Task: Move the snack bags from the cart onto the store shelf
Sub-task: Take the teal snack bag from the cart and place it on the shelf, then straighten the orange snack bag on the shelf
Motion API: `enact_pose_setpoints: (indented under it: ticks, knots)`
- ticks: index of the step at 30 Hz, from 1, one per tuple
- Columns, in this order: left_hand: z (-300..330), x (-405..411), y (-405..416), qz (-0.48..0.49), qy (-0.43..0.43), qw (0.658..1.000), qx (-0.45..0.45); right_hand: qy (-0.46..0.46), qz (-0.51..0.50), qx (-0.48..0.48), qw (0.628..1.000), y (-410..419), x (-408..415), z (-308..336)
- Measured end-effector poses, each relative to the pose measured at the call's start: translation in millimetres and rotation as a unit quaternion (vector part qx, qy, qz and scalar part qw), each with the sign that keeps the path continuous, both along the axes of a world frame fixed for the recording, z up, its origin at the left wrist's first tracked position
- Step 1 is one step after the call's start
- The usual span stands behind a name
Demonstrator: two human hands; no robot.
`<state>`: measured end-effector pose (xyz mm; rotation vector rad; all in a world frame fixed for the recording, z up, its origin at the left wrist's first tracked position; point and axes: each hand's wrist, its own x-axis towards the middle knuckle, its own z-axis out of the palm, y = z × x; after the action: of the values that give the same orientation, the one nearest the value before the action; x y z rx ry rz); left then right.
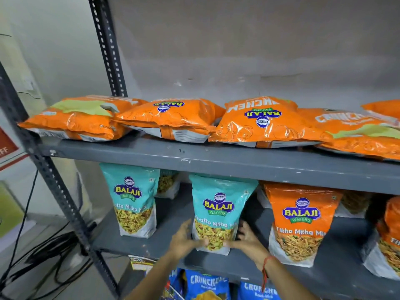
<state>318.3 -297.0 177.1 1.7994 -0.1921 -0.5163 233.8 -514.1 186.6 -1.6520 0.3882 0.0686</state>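
A teal Balaji snack bag (219, 204) stands upright on the middle shelf (164, 250) of a grey metal rack. My left hand (183, 238) grips its lower left corner and my right hand (247, 238) its lower right side. A second teal bag (133, 198) stands to its left, and an orange Tikha Mitha bag (299, 221) to its right. Blue Crunchex bags (206, 285) show at the bottom edge, below the shelf; the cart itself is barely visible.
Several orange bags (173, 120) lie flat on the upper shelf (216, 161). More bags stand behind the front row. A slotted upright post (58, 191) rises at the left, with black cables (43, 252) on the floor beside it.
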Motion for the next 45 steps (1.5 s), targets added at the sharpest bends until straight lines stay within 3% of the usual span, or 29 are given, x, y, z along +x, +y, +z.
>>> enact_pose_setpoints:
  ticks: [6,16,19,23,29,33,38,41,45]
  knots:
    - [-31,-8,-7,0.045,-0.023,0.999,-0.003,0.016,0.002,0.009,1.0,11,9,-34]
    - [-30,0,-5,0.072,-0.056,0.995,0.028,0.0,-0.011,-0.013,1.0,19,25,-48]
    - [-19,-14,-4,0.129,-0.057,0.99,0.011,-0.029,-0.024,-0.022,0.999,21,16,-43]
    - [14,-31,-7,0.202,-0.13,0.971,0.022,-0.055,-0.05,-0.025,0.997,20,-8,-25]
    - [63,-70,-56,0.117,-0.161,0.978,-0.059,-0.123,-0.139,-0.072,0.98,8,-69,15]
    - [75,-105,-99,0.036,-0.173,0.982,-0.067,-0.156,-0.273,-0.102,0.944,-22,-122,38]
    - [51,-114,-121,0.022,-0.127,0.99,-0.055,-0.117,-0.357,-0.075,0.924,-64,-155,40]
    - [32,-119,-143,-0.007,-0.073,0.997,-0.036,-0.072,-0.35,-0.057,0.932,-98,-163,31]
    - [5,-117,-175,-0.021,-0.068,0.997,-0.009,-0.031,-0.293,-0.024,0.955,-131,-150,7]
